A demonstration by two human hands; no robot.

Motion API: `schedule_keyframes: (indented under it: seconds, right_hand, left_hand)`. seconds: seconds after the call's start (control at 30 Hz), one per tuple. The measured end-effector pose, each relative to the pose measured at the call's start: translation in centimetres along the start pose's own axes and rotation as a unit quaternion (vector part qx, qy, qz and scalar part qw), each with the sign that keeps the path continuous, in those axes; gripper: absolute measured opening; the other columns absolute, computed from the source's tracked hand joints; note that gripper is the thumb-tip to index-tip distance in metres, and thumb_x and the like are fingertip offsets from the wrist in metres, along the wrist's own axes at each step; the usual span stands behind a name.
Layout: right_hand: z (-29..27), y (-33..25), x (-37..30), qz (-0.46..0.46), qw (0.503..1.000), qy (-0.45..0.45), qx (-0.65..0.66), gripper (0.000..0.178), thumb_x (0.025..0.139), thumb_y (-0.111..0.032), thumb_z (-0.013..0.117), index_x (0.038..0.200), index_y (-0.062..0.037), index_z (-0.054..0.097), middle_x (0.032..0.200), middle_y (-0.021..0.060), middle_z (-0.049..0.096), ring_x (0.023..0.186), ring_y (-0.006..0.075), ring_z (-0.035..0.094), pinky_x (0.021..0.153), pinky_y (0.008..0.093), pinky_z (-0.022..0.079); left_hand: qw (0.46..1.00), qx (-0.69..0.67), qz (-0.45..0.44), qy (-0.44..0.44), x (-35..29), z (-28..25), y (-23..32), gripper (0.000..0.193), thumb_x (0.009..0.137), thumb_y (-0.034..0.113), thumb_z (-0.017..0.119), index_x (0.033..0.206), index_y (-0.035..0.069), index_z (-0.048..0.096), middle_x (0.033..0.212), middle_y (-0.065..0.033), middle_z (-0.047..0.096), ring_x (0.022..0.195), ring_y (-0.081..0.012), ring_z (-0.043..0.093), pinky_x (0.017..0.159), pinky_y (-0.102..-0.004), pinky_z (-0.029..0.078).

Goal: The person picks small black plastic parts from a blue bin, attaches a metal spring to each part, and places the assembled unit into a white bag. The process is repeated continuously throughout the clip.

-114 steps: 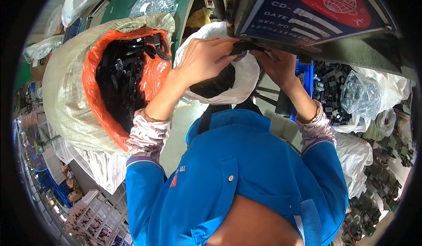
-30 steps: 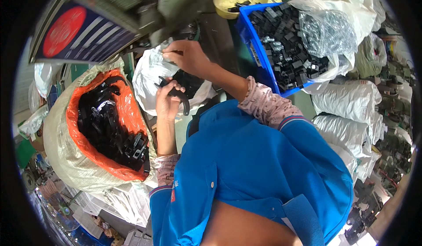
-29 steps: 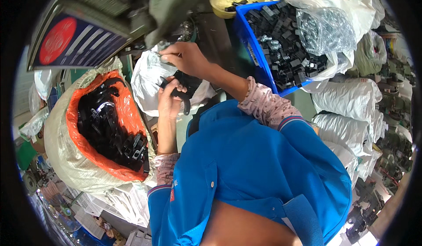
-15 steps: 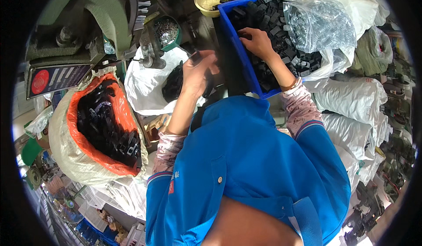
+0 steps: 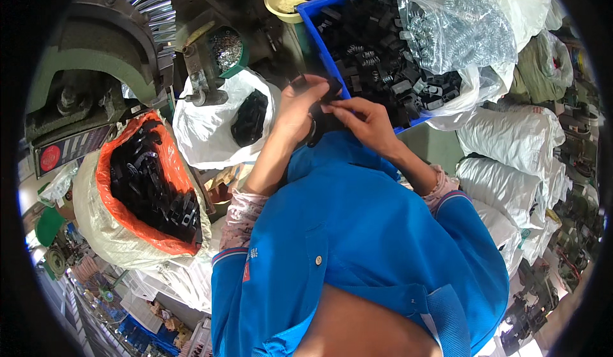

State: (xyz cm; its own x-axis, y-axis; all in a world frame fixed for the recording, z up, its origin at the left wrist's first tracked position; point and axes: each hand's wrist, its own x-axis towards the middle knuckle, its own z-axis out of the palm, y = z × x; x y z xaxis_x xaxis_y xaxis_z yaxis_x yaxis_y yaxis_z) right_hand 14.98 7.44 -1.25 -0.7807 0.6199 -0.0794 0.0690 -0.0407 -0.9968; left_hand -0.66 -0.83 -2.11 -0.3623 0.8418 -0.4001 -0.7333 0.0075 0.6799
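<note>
My left hand [image 5: 297, 107] is closed round a black plastic part [image 5: 327, 92] in front of the blue bin's near left edge. My right hand [image 5: 369, 123] meets it from the right, thumb and forefinger pinched together at the part. What sits between those right fingertips is too small to make out. Just beyond both hands, the blue bin [image 5: 311, 29] holds many small black plastic pieces and a few loose coil springs [image 5: 369, 57]. A clear bag of springs [image 5: 456, 31] lies over the bin's right side.
On the left, a woven sack with an orange liner [image 5: 105, 185] and a white bag [image 5: 199, 127] hold black parts. Behind stand a green bowl of small metal pieces [image 5: 227, 51], a yellow basin [image 5: 274, 0] and a heavy machine [image 5: 83, 57]. White sacks [image 5: 504, 140] are stacked right.
My right hand has come out of the blue bin, moving left and nearer to me, to meet the left hand. My left hand has shifted slightly right with the black part.
</note>
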Motion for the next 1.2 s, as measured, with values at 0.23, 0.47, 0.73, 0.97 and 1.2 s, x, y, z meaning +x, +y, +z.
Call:
schedule_keyframes:
  seconds: [0.23, 0.47, 0.73, 0.97, 1.2]
  right_hand:
    - [-9.6, -2.5, 4.7, -0.105, 0.876, -0.013, -0.471, 0.018, 0.079, -0.005, 0.063, 0.096, -0.0042, 0.068, 0.085, 0.0140, 0.063, 0.078, 0.0332, 0.063, 0.067, 0.0397, 0.051]
    - [-8.9, 1.8, 8.7, -0.108, 0.694, -0.156, -0.695, 0.007, 0.072, -0.003, 0.057, 0.076, -0.0078, 0.060, 0.083, 0.0114, 0.056, 0.082, 0.0334, 0.060, 0.066, 0.0419, 0.049]
    - [-6.2, -6.0, 5.9, -0.025, 0.963, -0.120, -0.238, 0.008, 0.086, -0.001, 0.060, 0.093, -0.0011, 0.063, 0.076, 0.0049, 0.062, 0.066, 0.0119, 0.057, 0.062, 0.0250, 0.046]
    - [-3.9, -7.0, 7.0, -0.247, 0.876, -0.219, -0.351, 0.017, 0.079, 0.008, 0.058, 0.095, 0.0020, 0.060, 0.086, 0.0097, 0.060, 0.076, 0.0209, 0.060, 0.068, 0.0289, 0.050]
    - [-0.9, -7.7, 9.4, -0.381, 0.775, -0.311, -0.397, 0.031, 0.070, 0.006, 0.058, 0.101, -0.0002, 0.059, 0.088, 0.0146, 0.057, 0.087, 0.0350, 0.056, 0.069, 0.0416, 0.048]
  left_hand:
    - [0.999, 0.003, 0.037, -0.033, -0.3, 0.4, 0.0, 0.036, 0.087, 0.002, 0.060, 0.121, -0.005, 0.052, 0.104, -0.0162, 0.063, 0.095, -0.0275, 0.064, 0.083, -0.0449, 0.057]
    - [0.991, 0.094, 0.093, -0.026, -0.6, 1.6, -0.2, 0.030, 0.083, -0.003, 0.063, 0.113, -0.004, 0.058, 0.103, -0.0125, 0.064, 0.095, -0.0204, 0.063, 0.084, -0.0361, 0.054]
    - [0.960, 0.226, 0.166, 0.002, -1.6, 1.6, 0.5, 0.029, 0.081, -0.001, 0.070, 0.109, -0.003, 0.064, 0.098, -0.0053, 0.067, 0.088, -0.0088, 0.060, 0.082, -0.0223, 0.048]
    - [0.936, 0.309, 0.167, 0.011, -2.5, 1.5, 1.4, 0.029, 0.081, 0.002, 0.071, 0.109, -0.001, 0.065, 0.092, -0.0047, 0.068, 0.087, -0.0076, 0.060, 0.078, -0.0225, 0.049]
    - [0.883, 0.371, 0.269, 0.096, -3.7, 0.8, 1.7, 0.029, 0.080, 0.000, 0.071, 0.108, 0.000, 0.065, 0.091, -0.0043, 0.068, 0.083, -0.0071, 0.060, 0.075, -0.0220, 0.049]
